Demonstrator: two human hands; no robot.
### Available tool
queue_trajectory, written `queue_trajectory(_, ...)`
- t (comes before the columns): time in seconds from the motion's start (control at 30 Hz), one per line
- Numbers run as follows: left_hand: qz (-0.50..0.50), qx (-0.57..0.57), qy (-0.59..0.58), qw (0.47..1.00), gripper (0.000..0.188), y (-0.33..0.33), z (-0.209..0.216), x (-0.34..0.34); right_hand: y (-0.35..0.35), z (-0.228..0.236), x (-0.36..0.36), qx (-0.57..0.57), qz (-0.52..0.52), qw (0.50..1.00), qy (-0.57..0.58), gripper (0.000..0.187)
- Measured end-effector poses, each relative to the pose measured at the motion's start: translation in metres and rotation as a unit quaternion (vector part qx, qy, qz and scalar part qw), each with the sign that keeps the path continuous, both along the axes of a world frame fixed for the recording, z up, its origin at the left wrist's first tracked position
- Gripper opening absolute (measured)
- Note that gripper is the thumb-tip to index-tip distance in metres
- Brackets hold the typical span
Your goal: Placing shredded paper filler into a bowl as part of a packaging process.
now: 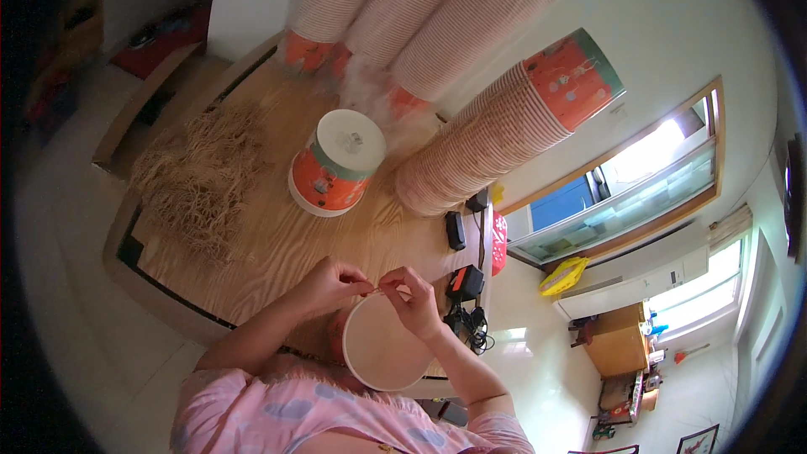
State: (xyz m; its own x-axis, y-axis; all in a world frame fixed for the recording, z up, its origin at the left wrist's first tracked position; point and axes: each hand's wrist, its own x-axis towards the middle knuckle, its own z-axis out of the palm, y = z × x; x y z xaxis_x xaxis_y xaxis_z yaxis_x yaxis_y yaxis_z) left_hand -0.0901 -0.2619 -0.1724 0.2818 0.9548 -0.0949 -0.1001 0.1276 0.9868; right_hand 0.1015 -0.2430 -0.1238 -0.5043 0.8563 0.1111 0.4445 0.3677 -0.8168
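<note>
My left hand and my right hand meet above the far rim of a white-lined paper bucket. Both are closed in a pinch, fingertips almost touching. A short bit of tan string seems to run between them; most of it is hidden by the fingers. The bucket stands mouth up close against my body. Beyond my hands, an orange paper bucket with a green band rests upside down on the wooden table. To the left lies a loose heap of tan strings.
A tall leaning stack of nested buckets rises at the far right of the table. Several plastic-wrapped stacks stand behind. Black adapters and cables crowd the right edge. A window is in the wall.
</note>
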Motion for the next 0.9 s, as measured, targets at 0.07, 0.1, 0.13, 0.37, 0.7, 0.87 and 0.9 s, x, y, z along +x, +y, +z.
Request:
queue_trajectory(0.07,0.007,-0.001,0.007,1.000,0.018,0.003,0.000,0.001,0.001,0.003,-0.001,-0.012,0.002,1.000,-0.009,0.012)
queue_trajectory(0.1,0.018,0.005,-0.007,1.000,0.018,0.007,-0.004,0.002,0.002,-0.001,0.002,-0.024,-0.006,1.000,0.005,0.013)
queue_trajectory(0.13,0.032,0.010,-0.019,0.999,0.018,0.008,-0.005,0.001,0.005,-0.005,0.003,-0.038,-0.011,0.999,0.020,0.013)
queue_trajectory(0.37,-0.012,0.010,-0.032,0.999,0.019,0.007,0.007,0.000,0.011,0.000,-0.001,-0.011,-0.012,0.999,0.035,0.012)
queue_trajectory(0.7,0.025,-0.004,-0.076,0.997,0.016,0.025,-0.024,0.006,0.013,0.015,-0.016,0.115,0.003,0.993,-0.005,0.009)
queue_trajectory(0.87,0.028,0.010,-0.074,0.997,0.015,0.033,-0.028,0.012,0.006,0.007,-0.010,0.131,-0.002,0.988,-0.081,0.007)
queue_trajectory(0.9,0.041,0.010,-0.079,0.996,0.014,0.031,-0.027,0.013,0.005,0.007,-0.009,0.142,-0.010,0.985,-0.098,0.008)
